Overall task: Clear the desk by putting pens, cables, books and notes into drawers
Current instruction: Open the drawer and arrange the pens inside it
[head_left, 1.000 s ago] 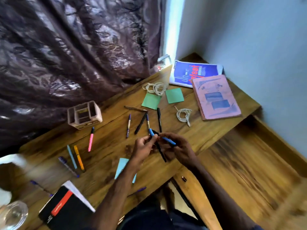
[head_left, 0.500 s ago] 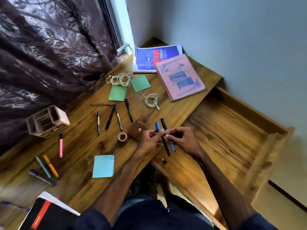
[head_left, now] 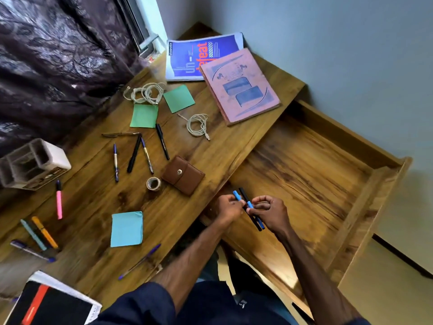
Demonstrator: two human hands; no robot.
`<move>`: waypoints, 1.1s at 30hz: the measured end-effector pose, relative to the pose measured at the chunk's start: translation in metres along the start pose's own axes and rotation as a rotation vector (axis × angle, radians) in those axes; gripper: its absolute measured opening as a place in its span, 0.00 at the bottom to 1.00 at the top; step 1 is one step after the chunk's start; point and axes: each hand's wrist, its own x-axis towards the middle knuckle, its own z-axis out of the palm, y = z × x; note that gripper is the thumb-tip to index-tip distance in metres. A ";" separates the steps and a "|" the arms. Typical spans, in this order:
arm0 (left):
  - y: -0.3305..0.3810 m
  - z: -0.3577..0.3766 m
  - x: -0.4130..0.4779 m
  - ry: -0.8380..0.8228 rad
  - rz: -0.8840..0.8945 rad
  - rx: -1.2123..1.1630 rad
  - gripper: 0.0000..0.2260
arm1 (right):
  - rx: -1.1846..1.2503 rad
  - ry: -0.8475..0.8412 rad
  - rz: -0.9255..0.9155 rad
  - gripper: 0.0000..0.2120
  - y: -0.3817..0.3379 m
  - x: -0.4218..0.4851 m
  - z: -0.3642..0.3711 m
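We see soft daylight entering from the window strip (head_left: pixel 150 19) at the upper left, laying a pale sheen on the worktop (head_left: pixel 210 146) and the curtain (head_left: pixel 58 55). Wide-angle distortion bends the frame edges. The lower left corner is blurred; shadows stay faint.

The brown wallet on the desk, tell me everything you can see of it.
The brown wallet looks like leather, a small folded rectangle with a flap shut by one round metal snap. It lies flat and closed on the wooden desk, turned at an angle, near the front edge. A tape roll sits just beside its left corner; whether they touch is unclear. Neither hand touches it.
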 end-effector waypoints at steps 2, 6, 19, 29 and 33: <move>-0.004 0.004 0.003 0.006 -0.031 0.004 0.10 | -0.026 -0.008 0.010 0.15 0.008 0.005 0.003; -0.013 0.005 0.011 0.028 -0.088 0.040 0.12 | -0.082 -0.002 -0.001 0.17 0.017 0.016 0.013; -0.028 -0.007 0.026 0.157 -0.163 0.168 0.17 | -0.429 0.036 -0.065 0.12 0.051 0.036 0.055; -0.029 -0.008 0.029 0.162 -0.199 0.159 0.20 | -0.509 0.021 -0.106 0.12 0.054 0.042 0.061; -0.029 -0.009 0.029 0.166 -0.186 0.172 0.19 | -0.410 0.056 -0.071 0.12 0.050 0.045 0.056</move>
